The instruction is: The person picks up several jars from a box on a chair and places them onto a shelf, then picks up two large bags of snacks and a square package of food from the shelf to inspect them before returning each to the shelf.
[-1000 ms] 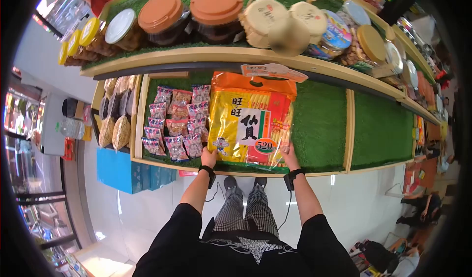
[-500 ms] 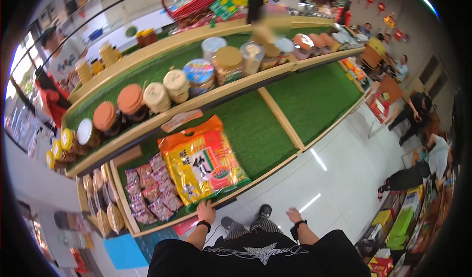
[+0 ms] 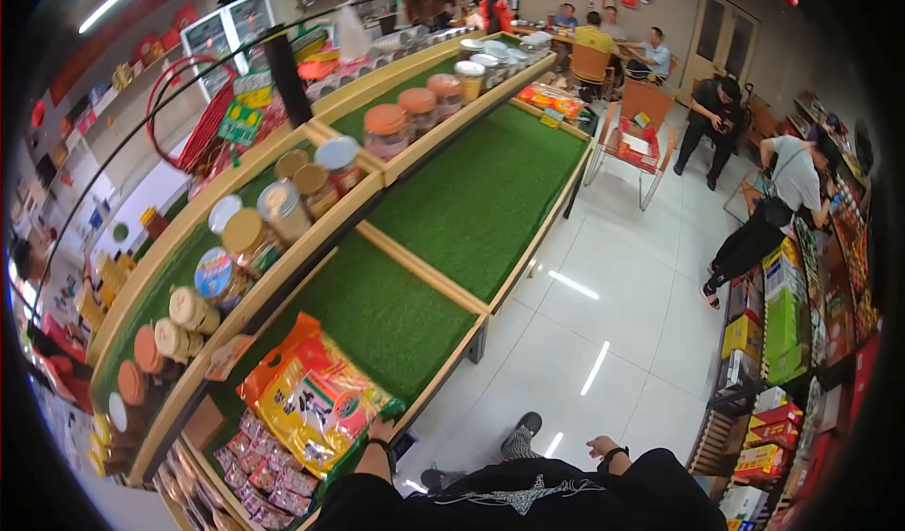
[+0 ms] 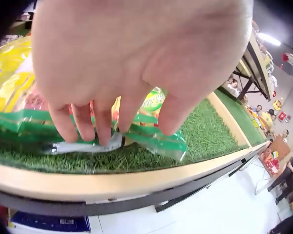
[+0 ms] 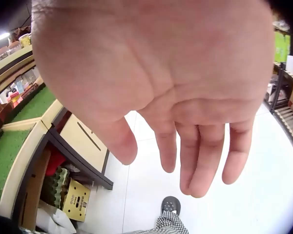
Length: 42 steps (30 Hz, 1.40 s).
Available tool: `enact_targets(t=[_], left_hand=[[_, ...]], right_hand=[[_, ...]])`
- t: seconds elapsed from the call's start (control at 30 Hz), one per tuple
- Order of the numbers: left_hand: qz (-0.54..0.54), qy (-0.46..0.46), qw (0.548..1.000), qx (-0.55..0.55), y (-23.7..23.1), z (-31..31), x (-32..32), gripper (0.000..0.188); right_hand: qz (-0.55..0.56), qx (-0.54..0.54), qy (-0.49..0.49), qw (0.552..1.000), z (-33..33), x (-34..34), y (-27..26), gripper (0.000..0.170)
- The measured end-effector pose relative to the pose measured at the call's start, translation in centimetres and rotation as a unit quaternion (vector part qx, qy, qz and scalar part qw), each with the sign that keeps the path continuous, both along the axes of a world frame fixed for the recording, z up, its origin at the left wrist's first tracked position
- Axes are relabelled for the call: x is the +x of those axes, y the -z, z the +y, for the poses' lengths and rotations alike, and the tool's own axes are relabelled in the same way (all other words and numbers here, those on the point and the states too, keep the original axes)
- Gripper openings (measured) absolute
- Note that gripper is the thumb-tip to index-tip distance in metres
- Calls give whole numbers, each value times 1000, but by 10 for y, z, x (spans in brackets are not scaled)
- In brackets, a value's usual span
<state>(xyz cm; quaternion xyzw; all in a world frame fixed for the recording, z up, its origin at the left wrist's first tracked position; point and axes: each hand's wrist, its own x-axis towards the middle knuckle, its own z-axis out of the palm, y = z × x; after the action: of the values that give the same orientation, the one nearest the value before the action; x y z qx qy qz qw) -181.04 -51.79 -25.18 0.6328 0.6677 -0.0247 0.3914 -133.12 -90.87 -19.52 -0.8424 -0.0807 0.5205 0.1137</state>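
A large yellow, red and orange snack bag (image 3: 306, 399) lies on the green turf of the display shelf. My left hand (image 3: 381, 431) is at its lower edge, near the shelf's front rail. In the left wrist view, the fingers (image 4: 81, 124) of that hand point down, relaxed, over the bag's green bottom seam (image 4: 158, 142). Several small pink snack packets (image 3: 269, 470) sit beside the bag. Away from the shelf, my right hand (image 3: 600, 447) hangs over the floor. Its fingers (image 5: 205, 161) are loosely extended and hold nothing.
A wooden divider (image 3: 424, 269) splits the turf-lined shelf. Lidded jars (image 3: 247, 234) line the upper tier. To the right, stocked shelves (image 3: 773, 305) stand near a bending person (image 3: 782, 192). A chair (image 3: 633, 135) is beyond the shelf's far end.
Both hands were at the bag's lower edge; the right hand has come off it and moved out over the floor. The left stays at the edge. The head view has swung right.
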Motion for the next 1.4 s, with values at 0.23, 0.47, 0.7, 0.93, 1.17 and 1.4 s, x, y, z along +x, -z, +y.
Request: enact_targets(t=[0.23, 0.47, 0.7, 0.93, 1.17, 1.4], left_hand=[[68, -129, 987, 64, -56, -87, 102, 70], [59, 399, 896, -185, 21, -20, 169, 39], [-167, 185, 968, 24, -86, 1, 319, 34], [-347, 253, 903, 7, -168, 30, 478, 25], [-386, 437, 791, 185, -271, 95, 619, 21], [-454, 424, 725, 297, -340, 165, 697, 15]], right_hand=[[-92, 173, -31, 980, 49, 95, 2, 33], [-23, 211, 159, 964, 18, 114, -23, 38], [-9, 218, 314, 924, -19, 85, -35, 39], [-237, 349, 373, 826, 9, 135, -99, 24], [-446, 354, 395, 721, 89, 218, -216, 19], [-600, 323, 255, 686, 194, 283, -281, 16]])
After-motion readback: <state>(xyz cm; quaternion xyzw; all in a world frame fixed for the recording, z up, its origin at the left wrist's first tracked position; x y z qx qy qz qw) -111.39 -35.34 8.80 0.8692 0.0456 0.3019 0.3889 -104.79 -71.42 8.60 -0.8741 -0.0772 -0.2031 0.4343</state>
